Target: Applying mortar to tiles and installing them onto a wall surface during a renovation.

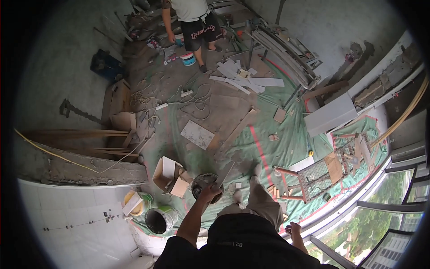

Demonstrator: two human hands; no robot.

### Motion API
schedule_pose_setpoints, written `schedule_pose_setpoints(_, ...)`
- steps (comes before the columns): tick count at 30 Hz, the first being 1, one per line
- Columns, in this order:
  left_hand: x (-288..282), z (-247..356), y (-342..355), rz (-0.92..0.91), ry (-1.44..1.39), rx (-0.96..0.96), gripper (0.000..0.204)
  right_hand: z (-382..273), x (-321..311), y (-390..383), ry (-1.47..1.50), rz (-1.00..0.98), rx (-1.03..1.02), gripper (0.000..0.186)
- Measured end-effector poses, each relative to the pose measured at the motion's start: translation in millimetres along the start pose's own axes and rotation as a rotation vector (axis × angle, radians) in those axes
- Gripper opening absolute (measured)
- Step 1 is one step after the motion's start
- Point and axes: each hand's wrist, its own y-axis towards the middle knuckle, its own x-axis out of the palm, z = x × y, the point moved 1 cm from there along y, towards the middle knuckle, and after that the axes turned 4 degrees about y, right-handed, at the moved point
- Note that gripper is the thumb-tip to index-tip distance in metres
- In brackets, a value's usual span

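My left hand [209, 193] is closed at the near right side of a dark round bucket [201, 180] with a dirty inside. From that hand a thin, flat, blade-like tool [227, 172] points up and to the right, out past the rim. Its handle is hidden in my fingers, and its exact kind is unclear. My right hand [293, 229] hangs low at my right side near the window, fingers apart, with nothing seen in it.
Left of the bucket stand an opened cardboard box [166, 175] and a pail [156, 220]. A rusty mesh frame [320, 172] lies at right on green sheeting [280, 150]. Ahead are a white speckled panel [197, 135], loose cables [197, 101] and a person [192, 33] beside a paint bucket [188, 58].
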Motion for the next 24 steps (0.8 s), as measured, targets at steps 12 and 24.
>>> schedule_pose_setpoints(12, -23.7, 45.3, 64.1, 0.282, -0.106, -0.405, 0.076, -418.2, 200.8, 153.1, -0.276, -0.121, -0.169, 0.019)
schedule_pose_setpoints(24, 12.6, 124.5, 124.2, 0.498, -0.616, -0.876, 0.080, -772.8, 565.7, 176.3, -0.669, -0.388, -0.523, 0.024)
